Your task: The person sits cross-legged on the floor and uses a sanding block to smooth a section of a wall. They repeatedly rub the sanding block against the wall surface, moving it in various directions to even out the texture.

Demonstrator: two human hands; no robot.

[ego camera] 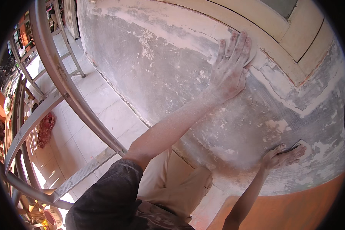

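My left hand [230, 66], dusted white and wearing a ring, presses flat on a patchy grey-and-white plaster wall [172, 66], just under a cream window frame [281, 37]. The curled edge of a pale sheet [250, 59], apparently sandpaper, shows beside its fingers; the palm hides the rest. Lower and to the right, my right hand [284, 156] lies against the same wall. A folded sheet [297, 144] with a dark edge, which looks like sandpaper, sits between its thumb and fingers.
A metal ladder [61, 77] stands close on my left, with another ladder [66, 46] behind it. On the tiled floor [103, 109] lies a red cloth [47, 129]. A round tub [53, 217] is at lower left. Orange paint [276, 211] covers the wall's lower right.
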